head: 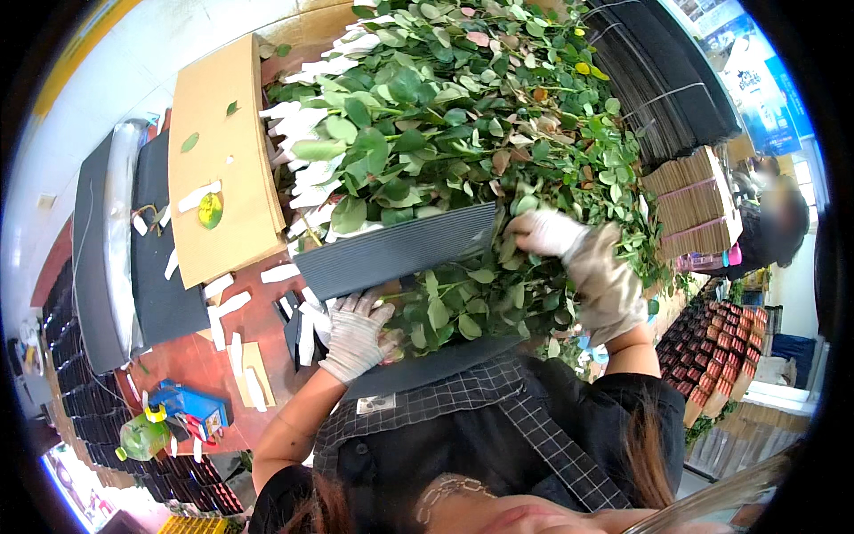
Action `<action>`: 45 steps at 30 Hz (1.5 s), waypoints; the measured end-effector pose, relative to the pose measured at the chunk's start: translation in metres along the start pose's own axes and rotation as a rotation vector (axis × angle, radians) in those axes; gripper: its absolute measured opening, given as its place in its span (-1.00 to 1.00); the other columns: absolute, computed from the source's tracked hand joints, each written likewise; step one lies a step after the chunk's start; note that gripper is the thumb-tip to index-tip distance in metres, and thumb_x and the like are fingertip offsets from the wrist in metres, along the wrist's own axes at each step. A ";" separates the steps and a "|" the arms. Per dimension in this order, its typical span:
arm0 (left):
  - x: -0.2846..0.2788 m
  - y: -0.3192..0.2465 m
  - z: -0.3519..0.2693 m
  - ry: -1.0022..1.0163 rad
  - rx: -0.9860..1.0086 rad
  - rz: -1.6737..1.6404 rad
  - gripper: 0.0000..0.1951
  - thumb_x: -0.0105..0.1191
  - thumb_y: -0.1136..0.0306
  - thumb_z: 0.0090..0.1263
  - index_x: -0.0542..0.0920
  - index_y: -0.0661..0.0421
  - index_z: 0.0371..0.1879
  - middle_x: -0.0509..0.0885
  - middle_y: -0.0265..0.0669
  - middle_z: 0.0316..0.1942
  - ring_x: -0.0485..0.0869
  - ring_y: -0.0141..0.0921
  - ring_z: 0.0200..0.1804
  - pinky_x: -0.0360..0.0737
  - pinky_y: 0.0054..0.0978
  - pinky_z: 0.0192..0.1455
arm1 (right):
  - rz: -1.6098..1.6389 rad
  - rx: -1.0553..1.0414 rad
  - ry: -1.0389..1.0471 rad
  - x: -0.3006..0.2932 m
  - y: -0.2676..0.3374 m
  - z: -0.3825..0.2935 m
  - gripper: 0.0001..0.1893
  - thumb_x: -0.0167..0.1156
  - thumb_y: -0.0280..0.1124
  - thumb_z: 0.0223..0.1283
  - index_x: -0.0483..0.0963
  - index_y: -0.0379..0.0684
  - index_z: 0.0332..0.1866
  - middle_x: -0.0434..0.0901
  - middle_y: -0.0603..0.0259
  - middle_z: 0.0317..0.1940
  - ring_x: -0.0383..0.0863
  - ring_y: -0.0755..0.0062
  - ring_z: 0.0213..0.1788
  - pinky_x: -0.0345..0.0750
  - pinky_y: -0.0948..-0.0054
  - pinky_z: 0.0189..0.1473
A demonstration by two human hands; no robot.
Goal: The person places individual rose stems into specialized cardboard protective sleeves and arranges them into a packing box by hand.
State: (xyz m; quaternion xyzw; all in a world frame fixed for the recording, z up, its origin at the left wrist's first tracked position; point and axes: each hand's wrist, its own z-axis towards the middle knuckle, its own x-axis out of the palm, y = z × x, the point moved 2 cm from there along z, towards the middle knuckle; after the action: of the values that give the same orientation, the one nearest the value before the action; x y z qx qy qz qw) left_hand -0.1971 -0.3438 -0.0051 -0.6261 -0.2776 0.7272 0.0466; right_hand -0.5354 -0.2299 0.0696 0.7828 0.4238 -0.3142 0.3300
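My left hand (357, 337), in a whitish work glove, lies by the near left corner of a dark corrugated cardboard sheet (400, 250). Its fingers touch the sheet's lower edge and the left end of a bunch of leafy stems (460, 310); its palm is hidden. My right hand (550, 237), gloved and motion-blurred, is among leaves at the sheet's right end. Whether it grips any stems cannot be made out. The bunch lies between the raised sheet and a dark board (434, 367) against my checked apron. Beyond the sheet is a large pile of leafy stems (454, 127) with white-sleeved flower heads (310, 143).
Brown corrugated sheets (220, 160) are stacked at left, with loose white sleeves (233, 304) on the red table (173, 364). A green bottle (143, 437) and a blue box (193, 404) stand at the lower left. Strapped cardboard stacks (694, 200) and another person (777, 220) are at right.
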 end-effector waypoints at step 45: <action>-0.154 0.077 0.217 -0.322 0.196 0.425 -0.42 0.16 0.22 0.20 0.33 0.10 0.21 0.39 -0.12 0.23 0.32 -0.13 0.28 0.27 -0.25 0.33 | -0.284 -0.100 -0.549 -0.055 0.101 0.038 -0.71 -0.16 -0.19 0.35 0.45 -0.09 -0.07 0.59 0.13 -0.40 0.61 0.17 -0.20 0.55 0.20 -0.20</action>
State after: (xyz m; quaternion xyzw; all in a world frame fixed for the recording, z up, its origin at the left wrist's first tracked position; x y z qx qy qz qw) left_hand -0.3464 -0.5480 0.1093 -0.5391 -0.0722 0.8342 -0.0912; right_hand -0.4798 -0.3279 0.1152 0.5845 0.4390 -0.5353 0.4231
